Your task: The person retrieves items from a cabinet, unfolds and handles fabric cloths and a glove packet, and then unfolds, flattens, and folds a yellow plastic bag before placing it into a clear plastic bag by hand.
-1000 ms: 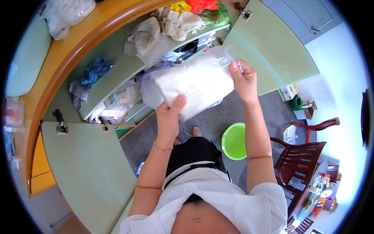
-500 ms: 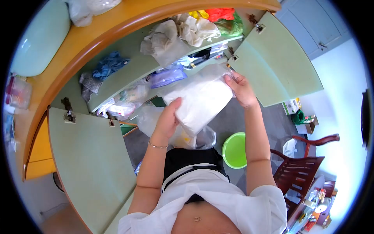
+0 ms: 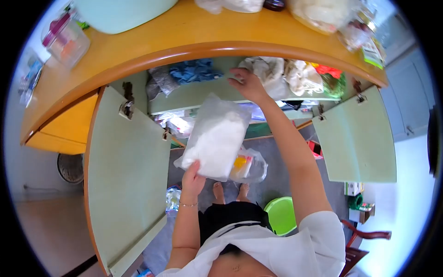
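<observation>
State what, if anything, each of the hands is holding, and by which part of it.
The left hand holds the white package by its near edge, lowest in the picture. The right hand holds nothing.

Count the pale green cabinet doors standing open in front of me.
2: one green door stands left of the white package in your left hand; the other green door stands right of your right hand. I see no others, though some may be hidden.

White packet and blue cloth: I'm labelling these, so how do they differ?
The white packet is held by the left hand; the blue cloth lies on the shelf. The packet is roughly rectangular; the cloth is crumpled. The packet looks larger than the cloth.
</observation>
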`<act>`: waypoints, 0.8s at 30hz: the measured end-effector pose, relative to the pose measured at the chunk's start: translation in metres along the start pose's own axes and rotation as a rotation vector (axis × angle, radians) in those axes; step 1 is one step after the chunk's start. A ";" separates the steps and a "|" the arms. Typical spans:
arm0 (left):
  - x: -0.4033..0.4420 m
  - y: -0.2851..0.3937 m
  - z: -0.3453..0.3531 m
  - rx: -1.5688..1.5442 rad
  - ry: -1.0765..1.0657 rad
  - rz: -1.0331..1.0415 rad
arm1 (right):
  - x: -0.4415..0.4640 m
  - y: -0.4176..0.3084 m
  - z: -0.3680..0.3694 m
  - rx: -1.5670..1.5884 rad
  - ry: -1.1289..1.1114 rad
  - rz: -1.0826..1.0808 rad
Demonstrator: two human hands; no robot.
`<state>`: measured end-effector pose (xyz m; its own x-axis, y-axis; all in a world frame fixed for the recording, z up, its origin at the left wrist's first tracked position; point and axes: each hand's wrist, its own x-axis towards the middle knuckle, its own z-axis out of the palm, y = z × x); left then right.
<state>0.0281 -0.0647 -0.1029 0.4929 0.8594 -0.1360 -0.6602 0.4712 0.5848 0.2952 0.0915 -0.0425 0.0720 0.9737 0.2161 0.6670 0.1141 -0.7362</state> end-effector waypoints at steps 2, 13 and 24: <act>-0.008 0.002 -0.019 0.071 0.116 0.027 | 0.039 -0.002 0.043 -0.280 0.183 -0.197; 0.017 -0.006 -0.071 0.123 0.174 0.142 | 0.111 0.028 0.111 -0.249 0.029 0.030; 0.112 -0.035 -0.037 -0.065 0.378 0.049 | -0.041 -0.036 0.036 -0.201 0.354 -0.473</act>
<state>0.0857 0.0225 -0.1687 0.2244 0.8880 -0.4014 -0.7181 0.4291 0.5479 0.2413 0.0543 -0.0484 -0.0463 0.6985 0.7141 0.8107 0.4439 -0.3816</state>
